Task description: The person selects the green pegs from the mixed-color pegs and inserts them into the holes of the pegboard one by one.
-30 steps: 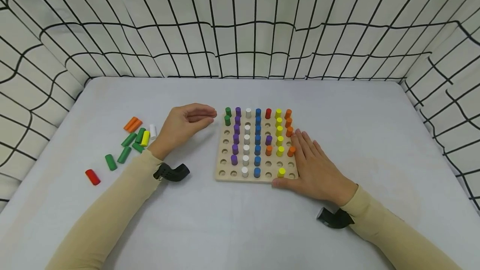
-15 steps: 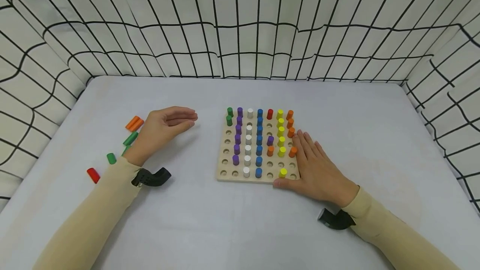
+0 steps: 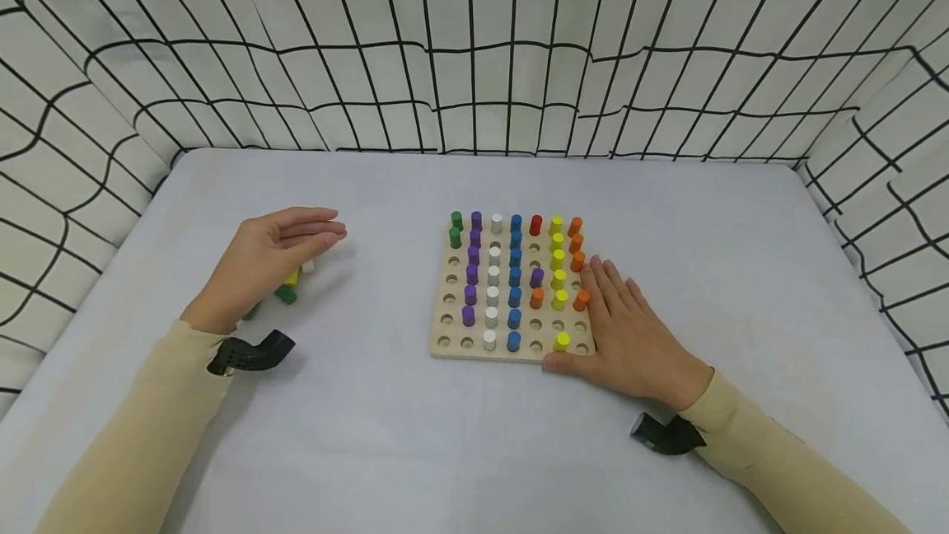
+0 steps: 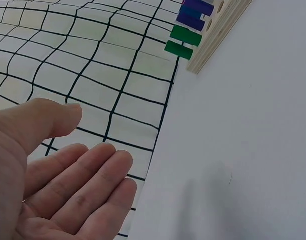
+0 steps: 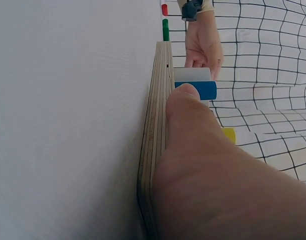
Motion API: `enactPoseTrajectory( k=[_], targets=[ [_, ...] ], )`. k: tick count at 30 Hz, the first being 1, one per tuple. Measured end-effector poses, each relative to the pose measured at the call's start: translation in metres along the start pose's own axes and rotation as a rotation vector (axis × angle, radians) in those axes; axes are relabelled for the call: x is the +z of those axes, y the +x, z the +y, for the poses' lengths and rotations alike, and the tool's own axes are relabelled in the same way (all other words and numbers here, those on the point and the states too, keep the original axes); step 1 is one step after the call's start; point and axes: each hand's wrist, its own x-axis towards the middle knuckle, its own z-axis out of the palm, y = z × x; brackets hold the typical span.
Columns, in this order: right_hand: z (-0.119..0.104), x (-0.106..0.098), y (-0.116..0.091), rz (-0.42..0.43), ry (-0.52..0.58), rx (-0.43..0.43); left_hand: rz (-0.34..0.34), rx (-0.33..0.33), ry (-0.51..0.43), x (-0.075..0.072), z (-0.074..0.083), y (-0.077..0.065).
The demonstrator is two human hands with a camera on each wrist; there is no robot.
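Note:
My left hand hovers over the left part of the table, empty, its fingers extended and the thumb held apart in the left wrist view. Partly hidden beneath it lie loose pegs, among them a green peg and a yellow peg. My right hand rests flat against the right side of the wooden pegboard, thumb along its front edge. Rows of coloured pegs stand in the board: purple, white, blue, yellow and orange, plus two green pegs at the back left. Several holes hold no peg.
A white cloth covers the table. Behind it and on both sides rises white padding under black netting. A black wrist camera sticks out below the left hand, and another camera below the right.
My left hand has moved left, away from the board and over the loose pegs, now hiding most of them. My right hand has stayed against the board.

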Motion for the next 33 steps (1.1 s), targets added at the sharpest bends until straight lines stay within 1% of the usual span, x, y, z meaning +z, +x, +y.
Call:
enactPoseTrajectory(
  k=[6, 11, 15, 19, 22, 25, 29, 33],
  targets=[
    [0.000, -0.001, 0.000, -0.001, -0.012, 0.000, 0.040, -0.009, 0.047, -0.017, -0.011, -0.006],
    [0.000, -0.001, -0.001, -0.005, -0.013, -0.001, 0.088, -0.015, 0.026, -0.032, -0.019, -0.008],
    [0.001, -0.002, -0.001, -0.013, -0.007, -0.001, 0.101, -0.017, 0.020, -0.039, -0.020, -0.010],
    [0.001, -0.003, -0.001, -0.016, -0.009, 0.003, 0.126, -0.046, 0.037, -0.045, -0.020, -0.012],
    [0.001, -0.004, -0.001, -0.017, -0.008, 0.004, 0.148, -0.082, 0.045, -0.050, -0.023, -0.014],
    [0.000, -0.004, 0.000, -0.025, -0.010, 0.010, 0.133, -0.104, 0.044, -0.056, -0.029, -0.016],
    [-0.001, -0.003, 0.002, -0.029, -0.021, 0.009, 0.073, -0.125, 0.053, -0.064, -0.036, -0.016],
    [-0.001, -0.002, 0.001, -0.029, -0.018, 0.006, 0.041, -0.175, 0.066, -0.070, -0.042, -0.016]
  ],
)
